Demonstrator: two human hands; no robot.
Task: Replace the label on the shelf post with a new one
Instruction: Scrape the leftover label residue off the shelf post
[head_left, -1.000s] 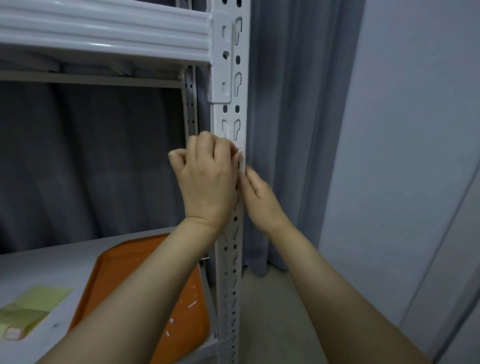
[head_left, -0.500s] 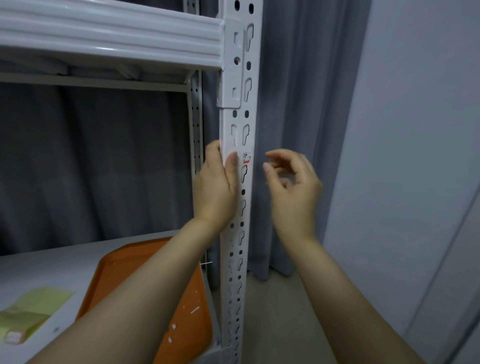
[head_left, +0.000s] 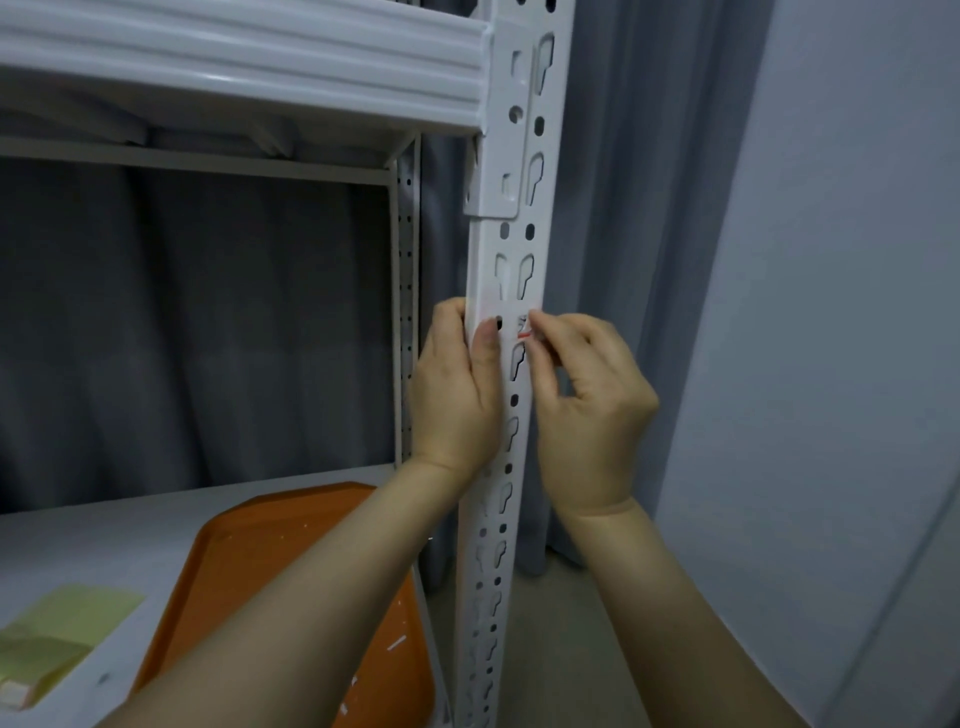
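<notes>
Your right hand (head_left: 587, 395) pinches the small white, red-marked label (head_left: 523, 328) on the white slotted steel post (head_left: 519, 249); it runs crosswise, and your left hand (head_left: 457, 400) grips the post alongside.

Two bare forearms, no sleeves in view. Left hand (head_left: 457, 395) and right hand (head_left: 592, 410): no gloves, rings, watch or wristband. Short plain nails, no polish visible.
</notes>
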